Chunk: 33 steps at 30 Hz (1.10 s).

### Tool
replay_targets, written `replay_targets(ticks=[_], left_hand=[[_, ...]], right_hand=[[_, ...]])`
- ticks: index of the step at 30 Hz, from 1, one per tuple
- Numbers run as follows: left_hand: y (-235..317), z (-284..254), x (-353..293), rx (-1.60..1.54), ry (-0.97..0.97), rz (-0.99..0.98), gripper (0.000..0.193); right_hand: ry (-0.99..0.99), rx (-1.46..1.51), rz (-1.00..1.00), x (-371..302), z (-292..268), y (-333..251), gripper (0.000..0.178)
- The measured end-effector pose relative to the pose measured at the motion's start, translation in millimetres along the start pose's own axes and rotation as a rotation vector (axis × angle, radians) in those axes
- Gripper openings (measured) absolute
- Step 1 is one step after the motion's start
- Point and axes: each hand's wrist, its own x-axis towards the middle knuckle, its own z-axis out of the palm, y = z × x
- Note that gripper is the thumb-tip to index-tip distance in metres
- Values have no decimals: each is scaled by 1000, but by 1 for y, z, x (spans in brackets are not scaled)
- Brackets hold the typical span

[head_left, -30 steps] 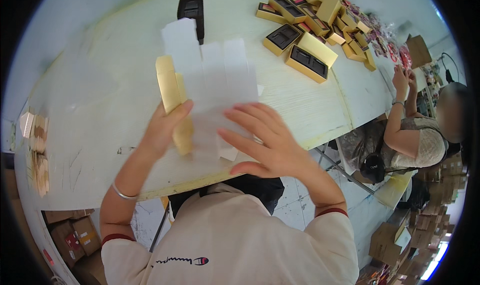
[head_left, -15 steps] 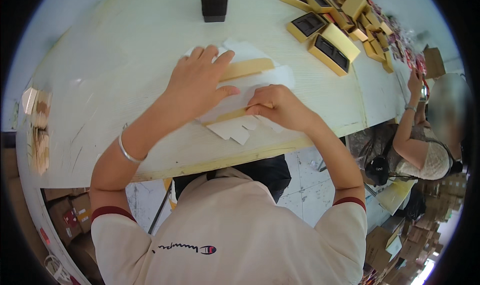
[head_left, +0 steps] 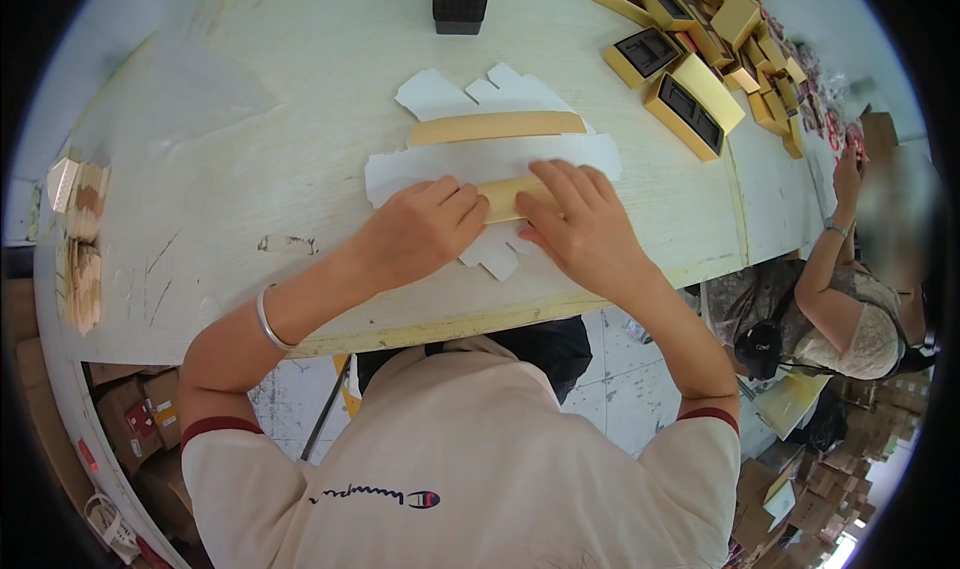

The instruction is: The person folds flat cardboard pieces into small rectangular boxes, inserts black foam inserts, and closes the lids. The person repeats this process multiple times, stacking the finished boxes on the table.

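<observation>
A flat cardboard box blank (head_left: 430,164) lies in front of me, white inside face up, with notched tabs at its far and near edges. Its far gold panel (head_left: 500,126) is folded over and forms a strip across the white. At the near gold panel (head_left: 503,205), my left hand (head_left: 425,231) is closed, fingers curled over the left end. My right hand (head_left: 590,227) grips the same panel farther right, with its thumb on the near side and slightly blurred fingers reaching over. The hands partly cover the near tabs.
Gold boxes with black inserts (head_left: 686,115) are piled at the far right. A dark upright block (head_left: 461,1) stands at the far edge of view. Stacked folded card pieces (head_left: 85,244) sit at the far left. At right, another person (head_left: 845,304) works at the table.
My left hand has come down from the far panel to the near one. The far panel now lies folded over. My right hand has opened its grip wider along the near panel.
</observation>
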Motion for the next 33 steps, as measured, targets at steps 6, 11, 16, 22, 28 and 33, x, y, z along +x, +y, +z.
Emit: replay_targets(ticks=[6, 11, 16, 22, 28, 33], left_hand=[[-10, 1, 16, -112, -18, -85, 13], [-19, -14, 26, -439, -115, -347, 12], [-23, -2, 25, -270, -46, -319, 16], [-13, 2, 29, -89, -113, -441, 17], [-29, -47, 33, -83, 247, -276, 28], [-42, -34, 23, -650, -237, -394, 41]], right_hand=[[-208, 65, 10, 8, 10, 9, 19], [-351, 167, 13, 31, 3, 23, 15], [-367, 165, 75, 40, 6, 31, 14], [-363, 168, 146, 50, 22, 24, 8], [-255, -22, -103, 25, 5, 31, 4], [-284, -220, -130, 10, -16, 36, 21]])
